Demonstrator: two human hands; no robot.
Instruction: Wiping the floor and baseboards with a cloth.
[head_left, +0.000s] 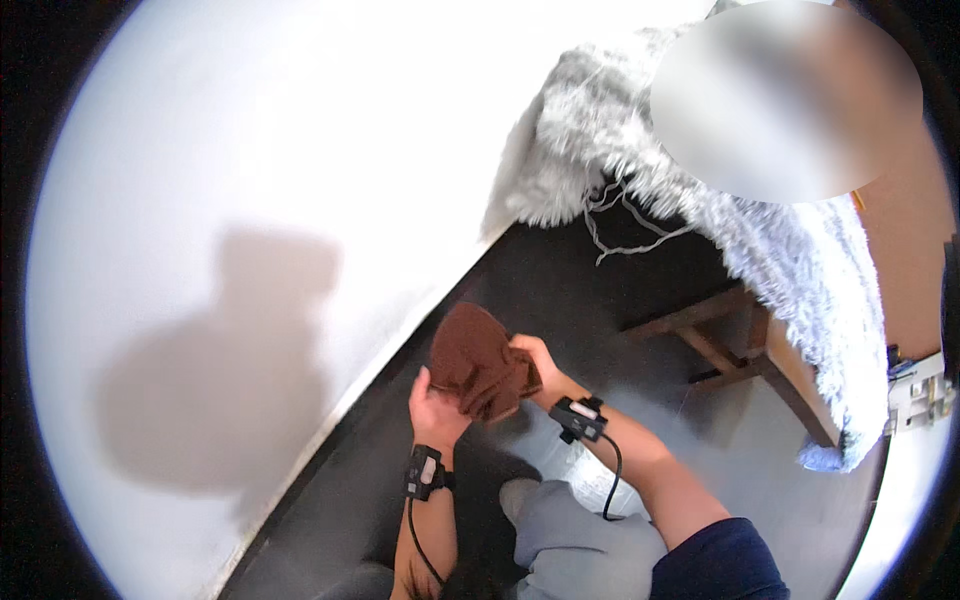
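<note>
A brown, bunched piece of fabric (474, 360) is held in front of me above the dark floor; its exact kind I cannot tell. My left hand (436, 414) cups it from the lower left, with the thumb up along its edge. On its right side, the fingers of my right hand (541, 369) close on the folds. The cloth hides parts of both hands' fingers. Each wrist carries a black strapped device with a cable.
A white wall (225, 150) rises at left. At right, a fluffy grey-white cover (810, 277) drapes over furniture with wooden legs (795, 375). Pale cords (637, 244) hang beneath it. The upper right is blurred. Shelves (922, 394) stand at the far right.
</note>
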